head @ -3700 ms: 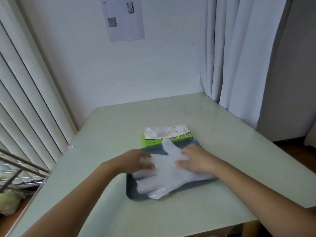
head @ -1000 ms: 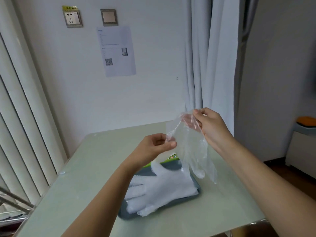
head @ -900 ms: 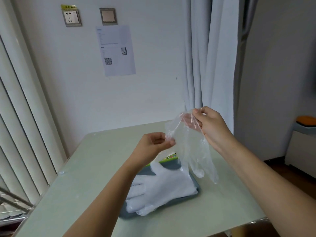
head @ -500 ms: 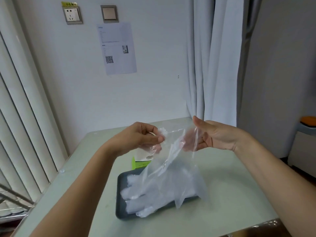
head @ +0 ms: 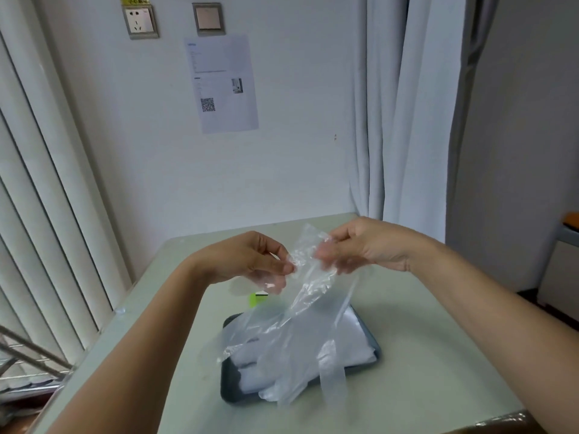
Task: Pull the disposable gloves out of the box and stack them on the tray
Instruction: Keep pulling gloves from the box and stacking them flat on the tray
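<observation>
Pale green table (head: 438, 324), white wall, curtain (head: 404, 104) to my right, blinds (head: 47, 183) to my left. My left hand (head: 247, 255) and right hand (head: 366, 245) each pinch the top edge of a clear glove (head: 300, 308). It hangs over the stacked gloves (head: 357, 336) on the dark tray (head: 230, 393). The green box (head: 253, 299) is mostly hidden behind it. Wall sheet (head: 224, 84): QR code, text unreadable.

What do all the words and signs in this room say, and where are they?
Nothing reads clearly.
Yellow sticker above the wall socket: characters too blurred to read.
Paper sheet on the wall: print too small; it bears a QR code.
Green glove box, mostly hidden behind the held glove: label too small to read.
</observation>
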Available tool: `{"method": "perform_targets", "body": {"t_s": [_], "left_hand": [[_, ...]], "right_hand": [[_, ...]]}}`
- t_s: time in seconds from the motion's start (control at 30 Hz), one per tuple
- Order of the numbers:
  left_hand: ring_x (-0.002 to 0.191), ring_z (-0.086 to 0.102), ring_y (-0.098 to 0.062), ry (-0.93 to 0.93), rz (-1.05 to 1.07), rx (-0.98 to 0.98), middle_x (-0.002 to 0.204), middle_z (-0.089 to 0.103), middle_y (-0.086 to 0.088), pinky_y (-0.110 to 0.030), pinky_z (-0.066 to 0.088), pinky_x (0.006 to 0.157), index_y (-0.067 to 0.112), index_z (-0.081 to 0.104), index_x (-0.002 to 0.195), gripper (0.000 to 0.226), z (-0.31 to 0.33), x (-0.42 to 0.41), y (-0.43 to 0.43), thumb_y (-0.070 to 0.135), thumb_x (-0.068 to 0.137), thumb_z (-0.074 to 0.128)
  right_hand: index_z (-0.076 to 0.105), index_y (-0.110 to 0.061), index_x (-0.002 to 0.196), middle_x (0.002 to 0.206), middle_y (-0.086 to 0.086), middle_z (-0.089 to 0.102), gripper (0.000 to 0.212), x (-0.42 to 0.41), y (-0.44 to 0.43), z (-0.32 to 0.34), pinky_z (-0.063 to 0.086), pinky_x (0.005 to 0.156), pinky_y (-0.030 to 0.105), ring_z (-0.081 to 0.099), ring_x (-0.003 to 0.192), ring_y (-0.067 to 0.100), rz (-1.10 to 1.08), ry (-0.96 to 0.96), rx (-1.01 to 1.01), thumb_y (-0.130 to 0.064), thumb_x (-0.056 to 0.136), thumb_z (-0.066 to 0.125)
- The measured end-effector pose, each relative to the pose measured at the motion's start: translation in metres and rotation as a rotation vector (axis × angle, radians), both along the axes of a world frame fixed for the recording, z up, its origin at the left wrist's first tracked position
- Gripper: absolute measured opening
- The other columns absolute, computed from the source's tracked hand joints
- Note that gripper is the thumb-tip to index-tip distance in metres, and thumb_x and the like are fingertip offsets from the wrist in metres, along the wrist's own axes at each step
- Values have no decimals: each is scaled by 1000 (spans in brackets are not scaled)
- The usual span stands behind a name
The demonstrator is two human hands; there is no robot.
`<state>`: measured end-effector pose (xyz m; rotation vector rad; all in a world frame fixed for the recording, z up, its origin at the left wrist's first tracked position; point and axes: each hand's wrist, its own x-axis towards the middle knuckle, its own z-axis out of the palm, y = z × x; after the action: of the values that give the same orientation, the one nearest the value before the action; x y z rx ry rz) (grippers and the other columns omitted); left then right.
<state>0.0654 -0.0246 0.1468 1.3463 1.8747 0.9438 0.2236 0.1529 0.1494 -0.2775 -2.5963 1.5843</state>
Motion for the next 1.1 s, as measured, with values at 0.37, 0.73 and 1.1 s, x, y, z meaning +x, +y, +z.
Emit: {"method": "perform_targets", "body": {"t_s": [0.37,0.73,1.1], "left_hand": [[121,57,-30,-551,60,108,128,61,-14,-38,47,102,4,53,130,86,-108,-15,-9,70,74,58],[76,65,-25,-745,256,324,91,65,-19,-30,57,73,-3,66,94,18,-113,-14,-9,13,87,63],[63,52,-17,-552,471,69,77,57,-13,-20,46,53,-2,63,89,24,-105,-49,-13,18,79,71]], "right_hand": [[62,-5,88,78,9,71,10,-12,-11,-4,53,56,21,53,50,7,-129,188,2,-14,93,60],[63,-6,96,79,12,72,8,-14,3,-23,56,60,22,64,56,10,-264,193,-86,-12,94,59],[56,-4,73,47,4,61,20,-25,4,-86,46,38,17,60,41,8,-451,-25,-445,0,93,56]]}}
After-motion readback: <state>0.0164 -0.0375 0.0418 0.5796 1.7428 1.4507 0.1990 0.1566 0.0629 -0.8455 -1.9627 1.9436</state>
